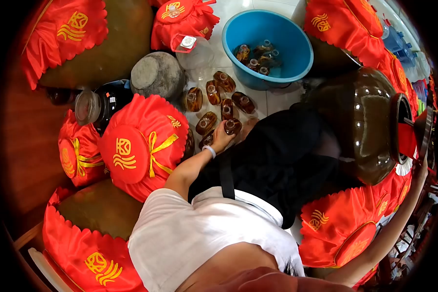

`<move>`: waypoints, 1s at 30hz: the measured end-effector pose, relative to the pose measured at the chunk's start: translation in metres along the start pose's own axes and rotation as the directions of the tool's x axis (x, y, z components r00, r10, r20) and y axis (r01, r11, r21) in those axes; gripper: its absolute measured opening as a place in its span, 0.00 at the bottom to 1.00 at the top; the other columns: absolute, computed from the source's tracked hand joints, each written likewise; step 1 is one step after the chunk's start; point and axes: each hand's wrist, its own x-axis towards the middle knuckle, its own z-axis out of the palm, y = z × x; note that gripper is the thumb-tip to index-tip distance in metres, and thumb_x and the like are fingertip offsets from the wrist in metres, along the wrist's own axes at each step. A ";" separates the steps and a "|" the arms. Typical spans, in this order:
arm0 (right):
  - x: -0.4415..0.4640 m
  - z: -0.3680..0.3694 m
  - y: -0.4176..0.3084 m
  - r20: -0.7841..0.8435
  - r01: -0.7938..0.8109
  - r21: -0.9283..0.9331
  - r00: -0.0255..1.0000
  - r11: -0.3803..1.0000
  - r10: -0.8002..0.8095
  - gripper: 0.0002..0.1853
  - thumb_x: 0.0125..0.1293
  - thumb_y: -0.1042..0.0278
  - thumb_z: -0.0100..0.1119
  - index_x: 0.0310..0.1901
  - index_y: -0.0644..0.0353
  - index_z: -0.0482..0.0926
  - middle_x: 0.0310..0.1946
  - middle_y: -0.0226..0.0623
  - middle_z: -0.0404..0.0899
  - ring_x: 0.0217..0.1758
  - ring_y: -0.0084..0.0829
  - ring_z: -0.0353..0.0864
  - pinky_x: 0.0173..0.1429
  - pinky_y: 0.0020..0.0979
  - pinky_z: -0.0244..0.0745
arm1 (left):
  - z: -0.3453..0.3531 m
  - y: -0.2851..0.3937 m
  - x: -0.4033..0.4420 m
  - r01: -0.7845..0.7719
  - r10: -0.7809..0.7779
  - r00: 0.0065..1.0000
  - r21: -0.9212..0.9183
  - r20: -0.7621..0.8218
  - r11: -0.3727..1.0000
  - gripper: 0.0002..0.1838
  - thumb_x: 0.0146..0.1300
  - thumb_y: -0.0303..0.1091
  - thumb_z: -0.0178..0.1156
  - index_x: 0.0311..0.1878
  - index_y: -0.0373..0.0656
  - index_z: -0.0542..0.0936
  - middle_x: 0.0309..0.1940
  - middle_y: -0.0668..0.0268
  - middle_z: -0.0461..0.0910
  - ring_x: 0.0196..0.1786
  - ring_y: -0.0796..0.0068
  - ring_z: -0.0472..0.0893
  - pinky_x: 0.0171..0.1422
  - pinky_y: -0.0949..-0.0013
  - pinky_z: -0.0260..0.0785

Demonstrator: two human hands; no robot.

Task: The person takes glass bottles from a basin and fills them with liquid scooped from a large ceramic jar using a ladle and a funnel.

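My left hand (223,138), with a pale band at the wrist, is closed around the neck end of a small glass bottle (232,127) of brown liquid. Several similar bottles (212,92) stand close by on the white tiled floor. Far to the right, my right hand (422,168) is at the lower edge of a dark disc-like thing (428,134), beside the mouth of a large brown glazed jar (370,112) lying to my right in this view. The fingers of that hand are too small and hidden to make out.
A blue tub (292,58) holding several bottles stands ahead. Large jars with red cloth covers (134,146) crowd both sides. A grey stone-like block (155,73) and a clear plastic container (194,53) stand left of the tub. Dark glass jars (109,100) are further left.
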 end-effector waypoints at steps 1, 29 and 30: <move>-0.005 0.001 0.000 -0.005 0.004 0.006 1.000 1.000 -0.004 0.18 0.63 0.47 0.54 0.33 0.55 0.75 0.22 0.29 0.74 0.19 0.18 0.67 0.22 0.19 0.56 | 0.003 -0.002 0.001 -0.009 0.009 1.000 -0.001 -0.001 1.000 0.35 0.41 0.33 0.71 0.56 0.38 0.69 0.50 0.52 0.76 0.53 0.52 0.75 0.57 0.57 0.68; -0.032 0.009 0.010 -0.060 -0.038 -0.090 0.998 0.995 0.033 0.16 0.64 0.48 0.50 0.32 0.52 0.74 0.19 0.27 0.72 0.14 0.16 0.63 0.16 0.19 0.51 | 0.056 -0.059 0.005 -0.077 0.056 0.990 0.168 0.129 0.983 0.37 0.44 0.30 0.69 0.58 0.37 0.63 0.52 0.48 0.69 0.57 0.45 0.67 0.62 0.54 0.60; -0.033 0.010 0.014 -0.050 -0.016 -0.082 0.999 0.997 0.012 0.16 0.64 0.48 0.51 0.32 0.53 0.74 0.19 0.27 0.72 0.14 0.16 0.63 0.16 0.19 0.51 | 0.057 -0.062 0.004 -0.067 0.045 0.990 0.157 0.135 0.985 0.37 0.44 0.30 0.69 0.58 0.37 0.63 0.52 0.48 0.69 0.58 0.45 0.67 0.62 0.54 0.60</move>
